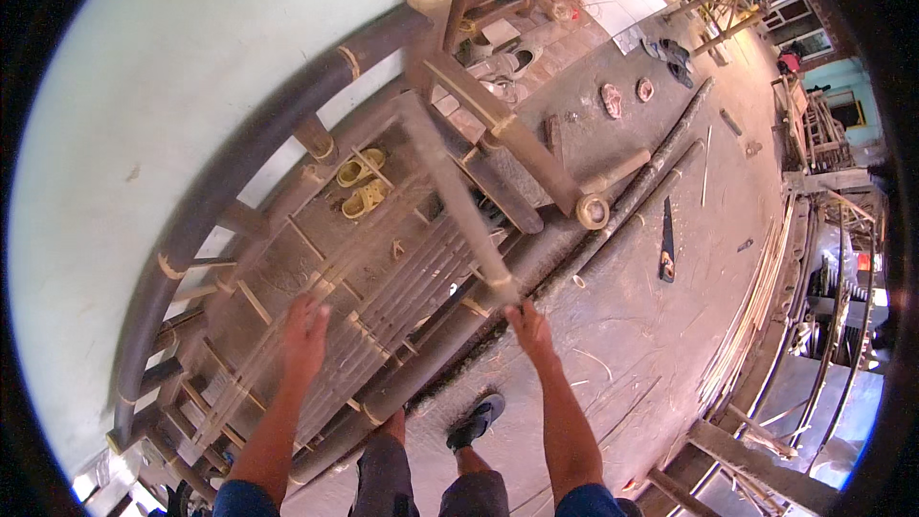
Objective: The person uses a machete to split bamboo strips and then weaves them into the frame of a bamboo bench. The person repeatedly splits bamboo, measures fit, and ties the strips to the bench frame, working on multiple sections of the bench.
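Note:
A large bamboo bench frame [383, 402] with a dark curved back rail [225, 129] fills the left and middle of the view. My left hand [304, 330] reaches over its slatted seat [421, 273]. Motion smears its fingers, so I cannot tell whether they grip a slat. A thick bamboo pole [450, 191] slants across the seat, blurred, from the far armrest [503, 129] toward me. My right hand [529, 325] is closed at the pole's near end, just outside the front rail. Two yellow clogs [362, 185] show on the floor through the frame.
Along the bench's front side lie long bamboo poles [637, 206]. A handsaw [666, 244] rests on the concrete floor to the right. Thin bamboo strips [742, 335] are bundled farther right. Sandals [670, 57] and other footwear lie at the back. A pale wall [163, 67] stands behind the bench.

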Motion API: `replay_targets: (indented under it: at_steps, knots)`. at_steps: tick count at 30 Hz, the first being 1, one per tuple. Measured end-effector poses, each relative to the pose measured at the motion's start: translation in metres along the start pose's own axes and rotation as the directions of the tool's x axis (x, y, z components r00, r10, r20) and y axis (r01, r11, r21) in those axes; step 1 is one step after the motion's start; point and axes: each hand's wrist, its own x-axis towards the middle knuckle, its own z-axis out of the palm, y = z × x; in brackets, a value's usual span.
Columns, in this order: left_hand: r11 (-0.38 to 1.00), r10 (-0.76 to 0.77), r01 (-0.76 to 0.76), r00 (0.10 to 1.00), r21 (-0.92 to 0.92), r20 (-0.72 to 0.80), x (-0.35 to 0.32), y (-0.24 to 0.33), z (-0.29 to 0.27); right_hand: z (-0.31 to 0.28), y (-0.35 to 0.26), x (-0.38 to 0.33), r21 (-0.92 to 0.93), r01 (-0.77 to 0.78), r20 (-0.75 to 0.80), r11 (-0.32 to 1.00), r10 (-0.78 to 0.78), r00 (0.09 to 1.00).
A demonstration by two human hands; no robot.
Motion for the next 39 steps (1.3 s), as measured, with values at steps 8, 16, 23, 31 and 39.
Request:
replay_targets:
  at_steps: [8,16,23,31,39]
  knots:
    - [0.551,0.171,-0.097,0.985,-0.829,-0.001,0.086,0.252,0.005,-0.084,-0.137,-0.053,0.336,-0.069,0.18,0.939,0.007,0.984]
    - [0.562,0.177,-0.004,0.977,-0.827,0.116,0.103,0.336,0.005,-0.196,-0.218,0.03,0.41,0.238,-0.194,0.881,-0.17,0.966]
    - [0.608,0.17,-0.096,0.985,-0.788,0.012,0.087,0.362,0.035,-0.317,-0.329,0.105,0.636,0.268,-0.18,0.724,-0.199,0.963]
    - [0.541,0.082,-0.042,0.997,-0.84,0.003,0.074,0.383,0.025,-0.349,-0.343,0.099,0.696,0.177,-0.062,0.695,-0.188,0.98]
    - [0.469,-0.063,-0.119,0.984,-0.875,-0.167,0.04,0.364,0.03,-0.289,-0.339,0.105,0.945,-0.049,0.144,0.324,-0.276,0.95]
